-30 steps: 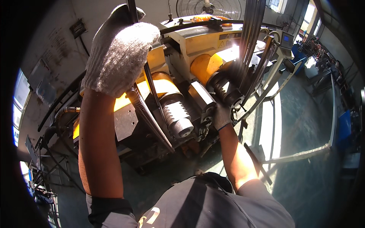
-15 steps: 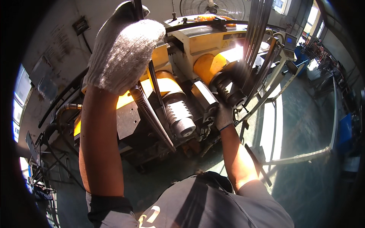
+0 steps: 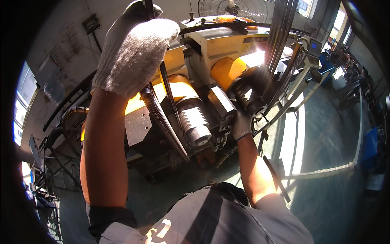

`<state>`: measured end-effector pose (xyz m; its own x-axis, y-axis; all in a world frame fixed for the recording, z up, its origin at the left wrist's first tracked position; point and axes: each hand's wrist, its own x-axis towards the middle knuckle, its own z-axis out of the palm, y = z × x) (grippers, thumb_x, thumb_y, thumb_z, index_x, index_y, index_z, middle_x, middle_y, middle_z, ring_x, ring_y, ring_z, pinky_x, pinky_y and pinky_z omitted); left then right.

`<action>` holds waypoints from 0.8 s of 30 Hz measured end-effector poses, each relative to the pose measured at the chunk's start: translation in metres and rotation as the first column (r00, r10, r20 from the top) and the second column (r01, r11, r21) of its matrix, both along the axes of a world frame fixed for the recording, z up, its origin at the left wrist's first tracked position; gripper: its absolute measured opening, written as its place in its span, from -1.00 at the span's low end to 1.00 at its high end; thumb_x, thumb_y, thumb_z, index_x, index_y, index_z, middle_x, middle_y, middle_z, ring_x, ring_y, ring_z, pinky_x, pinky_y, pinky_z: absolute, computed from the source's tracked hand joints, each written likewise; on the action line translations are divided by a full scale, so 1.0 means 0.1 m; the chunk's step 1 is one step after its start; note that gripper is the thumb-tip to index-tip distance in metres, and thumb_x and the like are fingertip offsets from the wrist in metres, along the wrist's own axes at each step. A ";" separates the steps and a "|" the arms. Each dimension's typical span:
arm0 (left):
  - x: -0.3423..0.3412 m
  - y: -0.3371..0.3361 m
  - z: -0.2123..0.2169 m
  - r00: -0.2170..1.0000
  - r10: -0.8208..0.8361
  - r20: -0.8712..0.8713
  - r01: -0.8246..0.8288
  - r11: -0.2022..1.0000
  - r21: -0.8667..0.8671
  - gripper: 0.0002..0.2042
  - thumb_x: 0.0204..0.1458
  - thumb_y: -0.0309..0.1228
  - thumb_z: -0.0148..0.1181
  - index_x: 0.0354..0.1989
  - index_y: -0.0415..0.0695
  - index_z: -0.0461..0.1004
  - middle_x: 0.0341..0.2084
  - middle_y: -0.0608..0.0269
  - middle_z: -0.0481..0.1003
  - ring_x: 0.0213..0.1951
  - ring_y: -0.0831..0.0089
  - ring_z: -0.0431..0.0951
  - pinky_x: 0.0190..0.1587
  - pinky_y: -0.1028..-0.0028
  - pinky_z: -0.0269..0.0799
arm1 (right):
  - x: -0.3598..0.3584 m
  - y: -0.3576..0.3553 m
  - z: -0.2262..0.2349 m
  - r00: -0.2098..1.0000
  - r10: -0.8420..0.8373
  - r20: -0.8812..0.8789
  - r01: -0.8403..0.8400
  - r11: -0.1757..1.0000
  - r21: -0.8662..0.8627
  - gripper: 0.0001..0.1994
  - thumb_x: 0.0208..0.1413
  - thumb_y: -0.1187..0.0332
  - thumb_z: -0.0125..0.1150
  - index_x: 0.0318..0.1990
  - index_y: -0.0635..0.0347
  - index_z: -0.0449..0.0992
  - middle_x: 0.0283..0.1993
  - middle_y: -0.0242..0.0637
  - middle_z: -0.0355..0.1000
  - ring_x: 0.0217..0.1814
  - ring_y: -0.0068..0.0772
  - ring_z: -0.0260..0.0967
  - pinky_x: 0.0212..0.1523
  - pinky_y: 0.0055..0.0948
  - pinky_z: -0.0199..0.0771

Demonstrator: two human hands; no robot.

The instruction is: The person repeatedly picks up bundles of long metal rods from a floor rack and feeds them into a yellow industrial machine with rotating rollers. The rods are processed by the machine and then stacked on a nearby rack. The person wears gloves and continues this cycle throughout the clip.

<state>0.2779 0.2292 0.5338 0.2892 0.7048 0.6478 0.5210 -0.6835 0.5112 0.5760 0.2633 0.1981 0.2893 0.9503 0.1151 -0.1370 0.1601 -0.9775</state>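
My left hand [image 3: 132, 57], in a white knitted work glove, is raised at the upper left. Its fingers are wrapped round a long, thin dark bar [image 3: 165, 79], which sticks out above the fist and slants down past a ribbed metal roller [image 3: 193, 118]. Low between that roller and a second dark, ridged roller [image 3: 248, 96], my right hand [image 3: 242, 125], also gloved, reaches in at the machine's front. Its fingers are hidden behind machine parts beside a grey metal block [image 3: 221, 101], so what they touch does not show.
Both rollers project from a yellow-and-cream machine [image 3: 223, 42]. A ribbed hose [image 3: 156, 112] slopes down before it. Several dark upright bars [image 3: 280, 34] stand at the right, near a control box [image 3: 314, 46]. A fan [image 3: 231, 9] is behind, and a metal floor frame [image 3: 321, 171] lies right.
The machine and room sit slightly further right in the view. My left hand keeps its hold on the bar, and my right hand stays at the same spot between the rollers.
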 end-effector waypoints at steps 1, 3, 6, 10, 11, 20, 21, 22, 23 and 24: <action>0.04 -0.02 0.02 0.992 0.082 -0.100 -0.072 0.993 0.098 -0.70 0.37 -0.33 0.37 0.17 -0.20 0.66 0.04 0.09 0.71 0.09 0.36 0.73 0.16 0.30 0.68 | 0.10 0.07 -0.23 0.957 -0.072 0.281 0.033 0.989 0.143 -0.67 0.41 0.44 0.20 0.26 0.29 0.60 -0.04 -0.11 0.63 -0.31 -0.29 0.68 -0.36 -0.37 0.66; -0.09 0.01 -0.01 0.845 0.372 -0.384 -0.204 0.888 0.412 -0.82 0.44 -0.44 0.24 0.09 -0.20 0.67 -0.09 0.21 0.71 -0.06 0.50 0.72 -0.05 0.44 0.69 | 0.04 0.06 -0.22 0.973 -0.050 0.227 0.011 0.985 0.171 -0.69 0.40 0.43 0.21 0.22 0.30 0.62 -0.12 -0.09 0.64 -0.34 -0.28 0.67 -0.36 -0.36 0.66; -0.22 0.00 -0.21 0.997 0.065 0.035 -0.066 0.998 0.016 -0.79 0.44 -0.33 0.24 0.07 -0.11 0.73 -0.07 0.23 0.71 -0.04 0.49 0.69 -0.02 0.36 0.67 | -0.03 0.04 -0.19 0.892 0.052 -0.449 -0.097 0.992 -0.077 -0.74 0.39 0.38 0.23 0.09 0.35 0.64 -0.23 -0.08 0.67 -0.37 -0.25 0.66 -0.36 -0.33 0.66; -0.39 -0.04 -0.13 0.987 -0.156 0.026 0.158 0.974 -0.160 -0.76 0.40 -0.29 0.27 0.02 -0.15 0.75 -0.09 0.13 0.72 -0.05 0.41 0.72 0.02 0.32 0.66 | 0.00 0.04 -0.42 0.913 0.030 -0.407 -0.081 0.991 -0.108 -0.77 0.37 0.34 0.22 -0.10 0.37 0.64 -0.33 -0.11 0.67 -0.40 -0.26 0.64 -0.34 -0.31 0.64; -0.40 -0.05 -0.10 0.990 -0.142 -0.008 0.139 0.977 -0.164 -0.76 0.40 -0.29 0.27 0.02 -0.15 0.75 -0.09 0.13 0.72 -0.05 0.41 0.72 0.02 0.32 0.66 | -0.01 0.03 -0.43 0.925 0.032 -0.378 -0.065 0.995 -0.077 -0.78 0.36 0.33 0.21 -0.15 0.36 0.64 -0.35 -0.12 0.67 -0.40 -0.26 0.63 -0.33 -0.31 0.63; -0.59 -0.14 0.09 0.968 -0.017 -0.249 -0.033 0.980 -0.195 -0.75 0.39 -0.26 0.29 0.03 -0.14 0.75 -0.10 0.13 0.74 -0.06 0.40 0.74 0.02 0.33 0.67 | 0.01 0.05 -0.55 0.994 0.067 -0.081 -0.065 0.998 0.021 -0.84 0.22 0.43 0.12 -0.26 0.18 0.65 -0.33 -0.25 0.63 -0.33 -0.39 0.60 -0.23 -0.35 0.63; -0.60 -0.16 0.10 0.966 -0.001 -0.259 -0.051 0.979 -0.196 -0.75 0.39 -0.26 0.29 0.03 -0.13 0.75 -0.10 0.13 0.74 -0.06 0.40 0.74 0.02 0.33 0.68 | -0.01 0.06 -0.56 0.996 0.080 -0.049 -0.078 0.996 0.043 -0.84 0.20 0.44 0.11 -0.27 0.15 0.65 -0.33 -0.28 0.62 -0.32 -0.41 0.60 -0.22 -0.34 0.64; -0.62 -0.19 0.11 0.963 0.012 -0.268 -0.067 0.978 -0.197 -0.75 0.39 -0.25 0.30 0.03 -0.13 0.75 -0.11 0.13 0.74 -0.06 0.40 0.74 0.02 0.33 0.68 | -0.01 0.08 -0.56 0.991 0.094 -0.094 -0.093 0.995 0.018 -0.83 0.19 0.47 0.10 -0.28 0.17 0.66 -0.33 -0.28 0.62 -0.31 -0.42 0.61 -0.22 -0.35 0.65; -0.60 -0.17 0.10 0.961 0.013 -0.275 -0.072 0.977 -0.203 -0.75 0.39 -0.25 0.30 0.03 -0.13 0.75 -0.11 0.14 0.74 -0.06 0.40 0.74 0.02 0.33 0.68 | 0.00 0.08 -0.54 0.990 0.097 -0.106 -0.098 0.995 -0.004 -0.83 0.19 0.48 0.09 -0.28 0.18 0.65 -0.33 -0.28 0.63 -0.31 -0.43 0.61 -0.22 -0.36 0.64; -0.60 -0.16 0.08 0.960 0.016 -0.280 -0.077 0.975 -0.210 -0.75 0.38 -0.25 0.30 0.03 -0.13 0.75 -0.11 0.14 0.74 -0.06 0.40 0.75 0.02 0.33 0.68 | 0.01 0.08 -0.51 0.988 0.102 -0.118 -0.106 0.994 -0.026 -0.83 0.19 0.49 0.09 -0.28 0.19 0.65 -0.33 -0.28 0.63 -0.31 -0.44 0.61 -0.22 -0.38 0.64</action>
<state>0.2183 0.2134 0.5420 0.3979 0.8360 0.3778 0.6906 -0.5440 0.4766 0.5774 0.2717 0.1468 0.1987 0.9785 0.0550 -0.2648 0.1076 -0.9583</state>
